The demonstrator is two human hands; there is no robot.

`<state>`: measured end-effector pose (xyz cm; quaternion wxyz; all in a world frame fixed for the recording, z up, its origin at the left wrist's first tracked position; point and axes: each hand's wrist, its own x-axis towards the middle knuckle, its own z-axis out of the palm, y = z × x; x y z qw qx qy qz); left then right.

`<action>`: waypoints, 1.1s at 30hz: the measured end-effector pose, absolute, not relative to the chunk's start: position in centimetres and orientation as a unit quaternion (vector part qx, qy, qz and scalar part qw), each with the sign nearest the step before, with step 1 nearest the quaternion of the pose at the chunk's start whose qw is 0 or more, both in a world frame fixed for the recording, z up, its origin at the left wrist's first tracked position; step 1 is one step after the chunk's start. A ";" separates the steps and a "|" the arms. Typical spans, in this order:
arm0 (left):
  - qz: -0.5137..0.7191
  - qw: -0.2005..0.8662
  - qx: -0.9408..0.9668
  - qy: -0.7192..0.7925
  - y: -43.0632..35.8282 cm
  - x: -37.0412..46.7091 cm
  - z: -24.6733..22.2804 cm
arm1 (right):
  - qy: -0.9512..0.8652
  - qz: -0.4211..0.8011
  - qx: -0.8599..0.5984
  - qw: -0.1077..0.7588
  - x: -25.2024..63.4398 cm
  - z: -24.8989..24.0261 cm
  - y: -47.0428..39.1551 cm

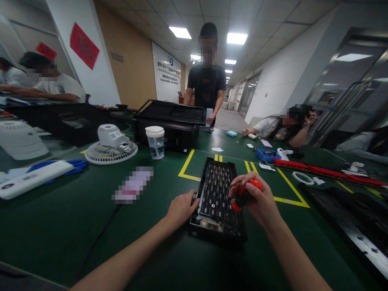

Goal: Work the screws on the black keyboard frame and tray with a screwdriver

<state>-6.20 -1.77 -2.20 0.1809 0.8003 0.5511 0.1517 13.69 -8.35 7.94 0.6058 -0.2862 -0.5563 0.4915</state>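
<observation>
Black tray [216, 190] lies near, my left hand [182, 208] on its left edge, fingers bent; my right hand [260, 196] grips perhaps a red-and-black tool [255, 185]. Yellow tape [292, 201] runs beyond; far wall sign [166, 69] blurs.

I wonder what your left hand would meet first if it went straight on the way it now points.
The left hand would most likely meet the black tray first; its fingers seem to rest against the side, though depth is unclear.

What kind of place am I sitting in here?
Probably a shared workshop or training room: a green worktable with yellow marked zones, an opened black device, and a partly dismantled fan.
</observation>
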 end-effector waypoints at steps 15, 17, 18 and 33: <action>0.181 0.192 0.808 0.527 -1.7 -6.3 -2.5 | -0.550 0.549 -0.223 0.589 13.8 8.0 -8.7; 0.184 0.192 0.808 0.526 -1.6 -6.3 -2.5 | -0.544 0.564 -0.217 0.582 13.8 8.2 -8.9; 0.184 0.193 0.808 0.526 -1.6 -6.3 -2.5 | -0.543 0.569 -0.215 0.579 13.8 8.2 -9.0; 0.175 0.183 0.807 0.533 -1.7 -6.1 -2.3 | -0.548 0.570 -0.223 0.571 14.0 8.0 -8.8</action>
